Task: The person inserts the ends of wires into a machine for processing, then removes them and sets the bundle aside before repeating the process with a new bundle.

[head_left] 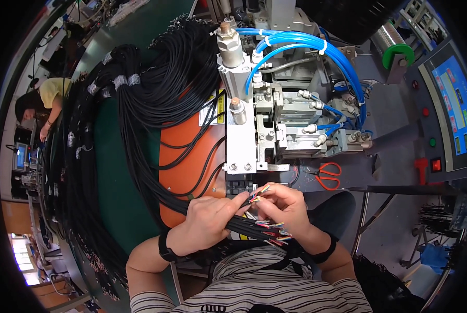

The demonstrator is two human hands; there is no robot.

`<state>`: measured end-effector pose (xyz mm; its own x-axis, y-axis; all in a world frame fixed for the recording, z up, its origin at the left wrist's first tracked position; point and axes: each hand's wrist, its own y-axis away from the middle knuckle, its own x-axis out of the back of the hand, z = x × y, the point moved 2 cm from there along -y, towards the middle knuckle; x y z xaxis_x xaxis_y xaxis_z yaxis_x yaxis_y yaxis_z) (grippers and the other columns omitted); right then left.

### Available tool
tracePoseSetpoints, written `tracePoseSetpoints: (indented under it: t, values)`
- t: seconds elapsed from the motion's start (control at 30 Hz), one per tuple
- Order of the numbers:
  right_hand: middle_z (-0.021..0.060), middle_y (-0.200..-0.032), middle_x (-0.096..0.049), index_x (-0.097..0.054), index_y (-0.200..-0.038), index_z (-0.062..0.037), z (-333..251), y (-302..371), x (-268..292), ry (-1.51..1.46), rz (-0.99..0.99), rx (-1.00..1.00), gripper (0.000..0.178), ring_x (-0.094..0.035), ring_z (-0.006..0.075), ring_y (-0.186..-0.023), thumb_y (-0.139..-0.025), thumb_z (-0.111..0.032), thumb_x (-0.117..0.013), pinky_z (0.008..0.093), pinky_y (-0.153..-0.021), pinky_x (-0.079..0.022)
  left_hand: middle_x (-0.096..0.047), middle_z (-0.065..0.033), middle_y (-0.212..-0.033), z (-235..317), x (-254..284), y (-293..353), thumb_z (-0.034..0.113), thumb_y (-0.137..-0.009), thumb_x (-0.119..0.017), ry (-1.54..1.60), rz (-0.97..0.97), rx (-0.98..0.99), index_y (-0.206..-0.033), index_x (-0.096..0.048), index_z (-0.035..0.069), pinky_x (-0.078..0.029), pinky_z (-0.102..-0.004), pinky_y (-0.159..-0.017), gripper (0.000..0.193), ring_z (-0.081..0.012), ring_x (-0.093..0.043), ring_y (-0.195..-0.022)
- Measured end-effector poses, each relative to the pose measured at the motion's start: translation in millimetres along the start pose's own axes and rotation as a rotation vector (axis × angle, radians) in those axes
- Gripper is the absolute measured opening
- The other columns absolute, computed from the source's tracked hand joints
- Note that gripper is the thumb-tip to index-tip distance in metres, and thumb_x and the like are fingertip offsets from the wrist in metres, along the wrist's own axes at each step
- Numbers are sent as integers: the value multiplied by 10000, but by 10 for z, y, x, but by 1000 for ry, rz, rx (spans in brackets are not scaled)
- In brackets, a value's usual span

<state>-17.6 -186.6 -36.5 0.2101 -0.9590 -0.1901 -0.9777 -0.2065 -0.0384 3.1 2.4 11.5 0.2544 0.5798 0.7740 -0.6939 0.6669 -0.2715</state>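
A thick bundle of black cables (152, 185) runs from the upper left down to my hands. Its stripped ends (279, 235) show thin coloured wires and lie below my fingers, over my lap. My left hand (208, 216) is closed round a black cable beside the bundle, just above the loose ends. With thumb and fingers, my right hand (285, 206) pinches the coloured wires (257, 196) at that cable's tip. Both hands are close together in front of the machine's lower edge.
A metal machine (242, 141) with blue air hoses (343, 68) stands just beyond my hands. Red-handled scissors (328, 176) lie right of it. A control panel (447, 109) with a screen is at far right. More cables (82, 172) hang at left, where another person (51, 96) bends over.
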Motion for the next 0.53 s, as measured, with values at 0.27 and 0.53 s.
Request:
tracePoseSetpoints:
  t: [0.27, 0.53]
  values:
    - [113, -960, -615, -643, -1084, 27, -4, -53, 75, -581, -225, -232, 181, -619, 124, -698, -918, 64, -582, 213, -590, -487, -625, -71, -654, -167, 40, -47, 31, -807, -736, 372, -28, -59, -1074, -643, -10, -480, -294, -532, 285, -231, -619, -524]
    - [86, -1084, -616, -665, -1154, -45, 53, 12, -164, 215, 238, 320, 247, -671, 207, -843, -910, -9, -663, 245, -672, -540, -688, -136, -821, -12, -57, -64, 109, -836, -748, -4, 0, -53, -1133, -648, 64, -508, -317, -587, 316, -269, -669, -658]
